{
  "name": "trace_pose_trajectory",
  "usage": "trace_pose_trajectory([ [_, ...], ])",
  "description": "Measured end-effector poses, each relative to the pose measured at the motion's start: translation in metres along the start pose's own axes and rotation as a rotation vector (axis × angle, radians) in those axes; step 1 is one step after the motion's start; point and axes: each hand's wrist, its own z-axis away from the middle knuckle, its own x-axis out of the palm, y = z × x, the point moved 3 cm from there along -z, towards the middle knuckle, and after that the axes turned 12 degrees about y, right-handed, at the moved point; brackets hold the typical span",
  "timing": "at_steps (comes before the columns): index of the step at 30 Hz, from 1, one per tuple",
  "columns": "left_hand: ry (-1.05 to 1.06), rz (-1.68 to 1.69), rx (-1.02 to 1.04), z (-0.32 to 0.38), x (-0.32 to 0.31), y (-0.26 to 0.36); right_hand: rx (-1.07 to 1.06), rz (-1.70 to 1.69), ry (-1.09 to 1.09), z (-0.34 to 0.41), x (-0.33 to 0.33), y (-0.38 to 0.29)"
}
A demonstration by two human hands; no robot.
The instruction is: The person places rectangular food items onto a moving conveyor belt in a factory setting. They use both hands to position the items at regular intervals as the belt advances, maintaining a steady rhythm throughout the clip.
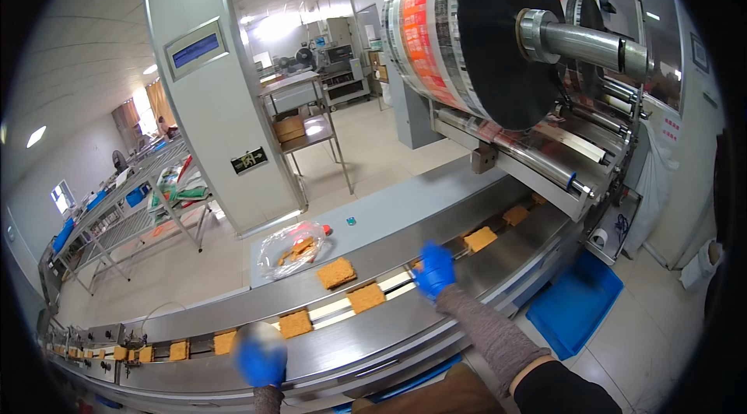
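My right hand (435, 271), in a blue glove, is over the channel of a stainless-steel conveyor (402, 320); a bit of an orange-brown food slab shows at its fingertips. My left hand (261, 355), also blue-gloved, is blurred at the near side of the channel, beside a slab (224, 343); its grip is unclear. Between my hands two slabs, one nearer the left (296, 324) and one nearer the right (366, 297), lie in the channel. Another slab (337, 273) rests on the far steel ledge. Beyond my right hand, a slab (480, 239) sits near the film machine.
A large printed film roll (432, 34) overhangs the conveyor at the right. A clear plastic bag (292, 250) with broken pieces lies on the far ledge, near a red button (327, 230). A blue crate (575, 303) is on the floor at right. A pillar (204, 93) stands behind.
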Motion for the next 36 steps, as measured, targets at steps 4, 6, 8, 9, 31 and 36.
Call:
trace_pose_trajectory([
  [4, 0.228, -0.093, 0.079, -0.01, 0.039, -0.071, -0.011, 0.348, 0.235, -0.014, -0.002, 0.095],
  [6, 0.039, -0.131, -0.143, -0.023, 0.028, -0.065, 0.01, 0.319, 0.188, -0.016, -0.01, 0.098],
  [8, -0.125, -0.083, -0.366, -0.026, 0.006, -0.042, 0.034, 0.309, 0.156, -0.019, -0.026, 0.104],
  [9, -0.15, -0.212, -0.376, -0.021, 0.006, -0.043, 0.043, 0.302, 0.147, -0.023, -0.03, 0.107],
  [31, -0.133, -0.339, -0.368, -0.015, 0.023, -0.047, 0.075, 0.428, 0.341, -0.092, -0.084, 0.249],
  [36, -0.101, -0.365, -0.331, -0.017, 0.019, -0.034, 0.042, 0.385, 0.524, -0.092, -0.089, 0.235],
])
